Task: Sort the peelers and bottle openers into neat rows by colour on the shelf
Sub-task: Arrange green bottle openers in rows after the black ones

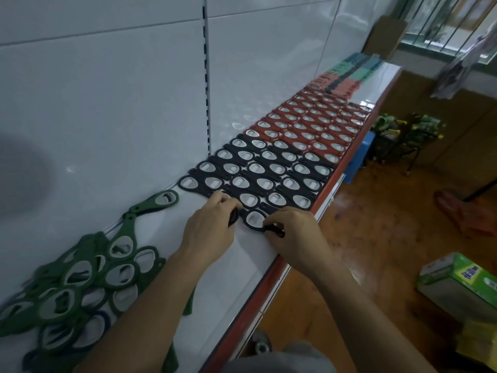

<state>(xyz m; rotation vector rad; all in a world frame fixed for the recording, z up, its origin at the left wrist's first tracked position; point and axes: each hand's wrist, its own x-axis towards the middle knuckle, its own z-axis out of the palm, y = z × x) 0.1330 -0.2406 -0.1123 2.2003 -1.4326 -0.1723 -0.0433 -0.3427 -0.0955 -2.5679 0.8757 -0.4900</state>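
Note:
Black bottle openers (pixel 265 168) lie in neat rows on the white shelf (pixel 150 219), with red bottle openers (pixel 317 122) in rows beyond them. My right hand (pixel 294 232) pinches the handle of a black opener (pixel 254 219) at the near end of the black rows. My left hand (pixel 212 224) grips another black opener (pixel 233 217) just left of it, mostly hidden by the fingers. A loose heap of green openers (pixel 88 278) lies at the near left, with a blue one (pixel 100 323) under it. One green opener (pixel 158 201) lies apart by the back wall.
Teal, black and pink packaged items (pixel 347 74) are lined up at the shelf's far end. The shelf's red front edge (pixel 271 275) runs along the right. On the wooden floor stand a green box (pixel 460 281), a blue stool (pixel 359 157) and a black basket (pixel 400 141).

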